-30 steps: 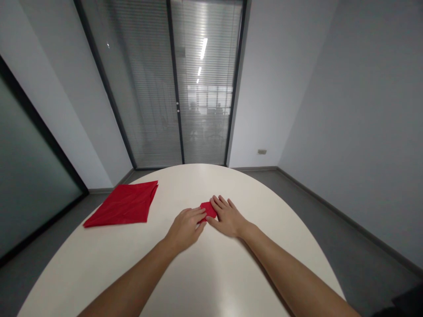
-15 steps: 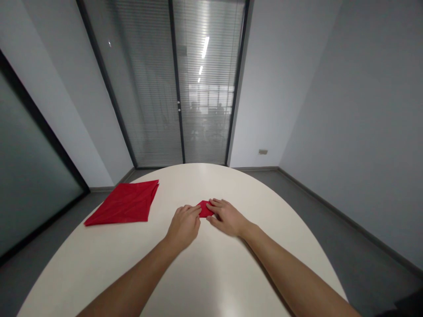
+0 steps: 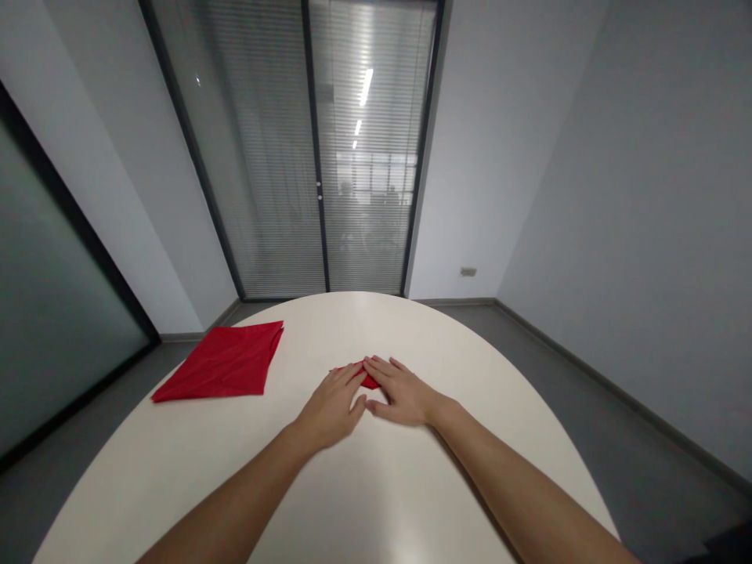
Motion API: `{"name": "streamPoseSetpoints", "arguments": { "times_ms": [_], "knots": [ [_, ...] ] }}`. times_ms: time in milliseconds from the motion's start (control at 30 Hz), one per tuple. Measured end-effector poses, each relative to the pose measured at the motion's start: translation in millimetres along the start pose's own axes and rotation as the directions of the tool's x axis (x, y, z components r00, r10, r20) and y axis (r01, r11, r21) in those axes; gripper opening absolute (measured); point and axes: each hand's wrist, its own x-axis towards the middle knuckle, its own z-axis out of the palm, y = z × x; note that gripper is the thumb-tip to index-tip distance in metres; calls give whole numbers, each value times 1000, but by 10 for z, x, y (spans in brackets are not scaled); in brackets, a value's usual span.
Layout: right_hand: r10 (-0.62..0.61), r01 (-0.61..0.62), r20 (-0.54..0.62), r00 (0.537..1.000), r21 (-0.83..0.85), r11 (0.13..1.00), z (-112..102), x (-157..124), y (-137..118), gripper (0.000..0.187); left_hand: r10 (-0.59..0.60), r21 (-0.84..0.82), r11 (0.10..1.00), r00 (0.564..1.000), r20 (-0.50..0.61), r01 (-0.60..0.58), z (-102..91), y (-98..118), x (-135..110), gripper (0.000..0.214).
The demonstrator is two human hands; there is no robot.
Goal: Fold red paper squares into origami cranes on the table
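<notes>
A small folded red cloth (image 3: 370,382) lies on the table in front of me, mostly covered by my fingers. My left hand (image 3: 334,403) rests flat over its left side, fingers stretched out and thumb apart. Over the right side lies my right hand (image 3: 403,392), also flat with fingers extended. The fingertips of both hands meet near the cloth's middle, and the thumbs point toward each other on the near side. How the cloth is folded under the hands is hidden.
A larger folded red cloth (image 3: 220,362) lies at the left edge of the round cream table (image 3: 352,493). Beyond the table stand glass panels with blinds (image 3: 367,235). Grey walls and a dark floor surround it.
Both hands have flattened, their fingers stretching out over the small cloth and closing in toward its middle. Less of its surface shows between them. The larger cloth has stayed put.
</notes>
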Motion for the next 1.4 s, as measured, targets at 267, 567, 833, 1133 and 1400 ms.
{"name": "streamPoseSetpoints", "arguments": {
  "times_ms": [267,567,833,1133,1400],
  "knots": [
    [54,-52,78,995,-29,998,-44,12,-76,78,-126,84,990,984,128,116,17,20,-3,56],
    [6,-3,-75,997,48,999,69,2,50,61,-135,122,984,990,35,130,24,17,9,51],
    [-81,121,-220,972,176,977,74,1,39,41,33,-26,999,997,-68,-35,-93,57,30,30],
    [-55,91,-276,960,120,989,39,48,-5,12,-70,10,997,995,-73,71,-109,72,51,20],
    [-73,88,-264,962,45,995,-5,57,6,19,-139,44,989,987,-83,143,-130,71,38,19]
  ]
}}
